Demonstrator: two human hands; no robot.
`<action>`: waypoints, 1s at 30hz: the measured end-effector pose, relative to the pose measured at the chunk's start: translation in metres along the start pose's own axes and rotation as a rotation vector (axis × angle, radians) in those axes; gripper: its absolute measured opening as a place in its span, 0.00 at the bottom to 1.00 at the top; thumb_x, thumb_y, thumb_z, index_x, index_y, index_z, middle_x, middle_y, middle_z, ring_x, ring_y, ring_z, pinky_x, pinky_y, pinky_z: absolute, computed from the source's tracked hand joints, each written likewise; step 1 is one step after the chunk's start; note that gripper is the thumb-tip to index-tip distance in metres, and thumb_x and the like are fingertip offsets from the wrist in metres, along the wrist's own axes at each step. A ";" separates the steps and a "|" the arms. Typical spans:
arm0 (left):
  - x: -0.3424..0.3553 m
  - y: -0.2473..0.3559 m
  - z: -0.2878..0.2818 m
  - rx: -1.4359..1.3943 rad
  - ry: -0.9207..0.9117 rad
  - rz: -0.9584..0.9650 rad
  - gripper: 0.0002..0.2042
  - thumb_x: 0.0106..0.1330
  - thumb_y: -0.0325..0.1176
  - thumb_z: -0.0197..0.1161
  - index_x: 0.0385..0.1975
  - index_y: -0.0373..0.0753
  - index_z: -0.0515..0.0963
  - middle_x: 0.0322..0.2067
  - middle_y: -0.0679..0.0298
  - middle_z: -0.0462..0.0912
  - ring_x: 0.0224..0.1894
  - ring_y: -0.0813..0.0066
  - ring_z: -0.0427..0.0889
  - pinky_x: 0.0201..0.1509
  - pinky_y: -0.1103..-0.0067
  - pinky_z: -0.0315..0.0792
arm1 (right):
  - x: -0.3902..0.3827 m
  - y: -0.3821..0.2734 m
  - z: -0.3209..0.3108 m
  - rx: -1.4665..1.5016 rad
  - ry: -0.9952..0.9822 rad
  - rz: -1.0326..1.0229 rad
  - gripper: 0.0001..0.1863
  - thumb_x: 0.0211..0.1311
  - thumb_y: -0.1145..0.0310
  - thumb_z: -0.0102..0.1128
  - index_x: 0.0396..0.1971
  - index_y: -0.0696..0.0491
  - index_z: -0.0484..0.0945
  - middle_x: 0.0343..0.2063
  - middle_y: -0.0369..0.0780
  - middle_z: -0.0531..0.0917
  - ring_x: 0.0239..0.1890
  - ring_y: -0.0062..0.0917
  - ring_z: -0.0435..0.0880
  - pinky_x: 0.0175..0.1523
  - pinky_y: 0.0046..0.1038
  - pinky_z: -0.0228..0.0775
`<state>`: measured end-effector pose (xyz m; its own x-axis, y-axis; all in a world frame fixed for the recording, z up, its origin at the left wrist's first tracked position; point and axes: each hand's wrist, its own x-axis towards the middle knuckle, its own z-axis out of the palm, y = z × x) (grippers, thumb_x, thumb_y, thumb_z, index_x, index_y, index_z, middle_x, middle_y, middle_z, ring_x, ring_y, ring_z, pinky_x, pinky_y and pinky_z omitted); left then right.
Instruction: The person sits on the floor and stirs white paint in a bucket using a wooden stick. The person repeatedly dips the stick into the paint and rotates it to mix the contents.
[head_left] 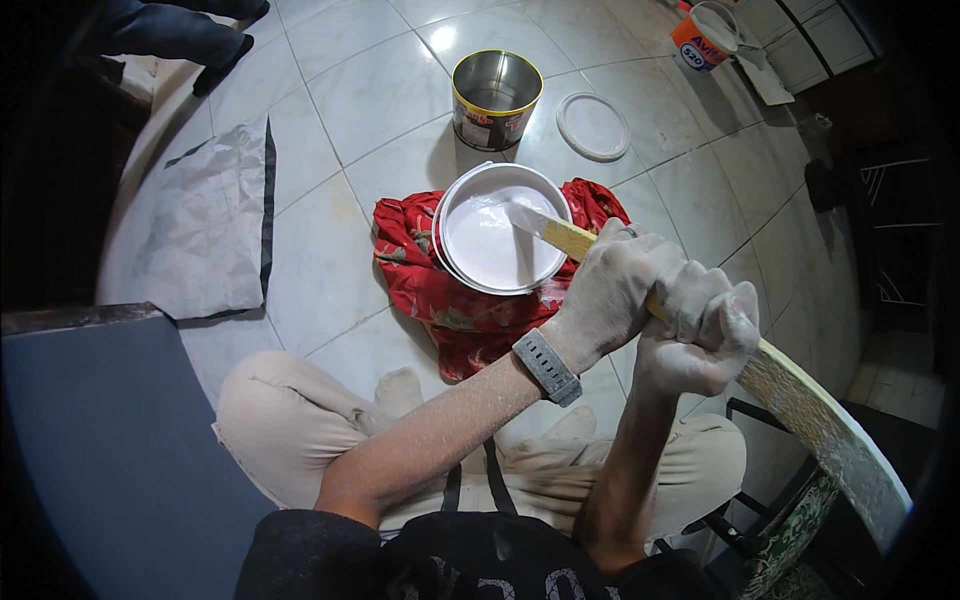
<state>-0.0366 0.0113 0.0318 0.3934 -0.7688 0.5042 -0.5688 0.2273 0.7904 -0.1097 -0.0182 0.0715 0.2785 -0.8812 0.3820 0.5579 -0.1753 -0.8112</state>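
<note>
Over floor tiles (375, 95), left hand (615, 288) and right hand (703, 335) clench a stick (820, 430), bucket (452, 264) ahead.

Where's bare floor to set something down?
Pale floor tiles lie bare between the wrinkled white sheet and rumpled red floral cloth, and between the round white lid and orange-labelled plastic bucket. It's crowded around the open white bucket: black metal tin behind, cloth beneath, left hand, right hand and long yellowish strip to the right.

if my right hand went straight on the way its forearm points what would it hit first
Probably nothing close: ahead of your right hand, the way over the tiled floor looks free up toward the orange bucket's side. Height is unclear, so tile might come sooner.
</note>
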 end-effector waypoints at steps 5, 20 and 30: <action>-0.006 -0.010 0.004 -0.073 -0.034 -0.099 0.05 0.50 0.29 0.66 0.24 0.39 0.76 0.24 0.60 0.80 0.33 0.59 0.80 0.41 0.69 0.69 | -0.002 0.009 0.007 -0.119 0.043 0.136 0.16 0.61 0.67 0.44 0.15 0.46 0.53 0.09 0.29 0.54 0.12 0.14 0.50 0.20 0.21 0.44; -0.009 -0.009 -0.002 0.047 -0.067 -0.136 0.05 0.52 0.28 0.64 0.25 0.40 0.75 0.25 0.57 0.80 0.35 0.55 0.81 0.42 0.66 0.71 | 0.005 0.018 -0.006 0.160 0.030 0.121 0.15 0.59 0.66 0.45 0.15 0.46 0.53 0.09 0.30 0.55 0.11 0.14 0.51 0.19 0.20 0.45; -0.004 -0.018 0.001 -0.074 0.015 -0.017 0.06 0.52 0.29 0.65 0.26 0.39 0.75 0.25 0.59 0.79 0.35 0.58 0.80 0.41 0.69 0.71 | 0.000 0.014 0.007 -0.129 -0.074 0.025 0.13 0.57 0.68 0.44 0.15 0.47 0.55 0.09 0.31 0.57 0.12 0.15 0.53 0.20 0.19 0.47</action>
<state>-0.0286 0.0090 0.0150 0.4137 -0.7641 0.4949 -0.5072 0.2579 0.8223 -0.0964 -0.0177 0.0635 0.3509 -0.8519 0.3888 0.4463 -0.2128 -0.8692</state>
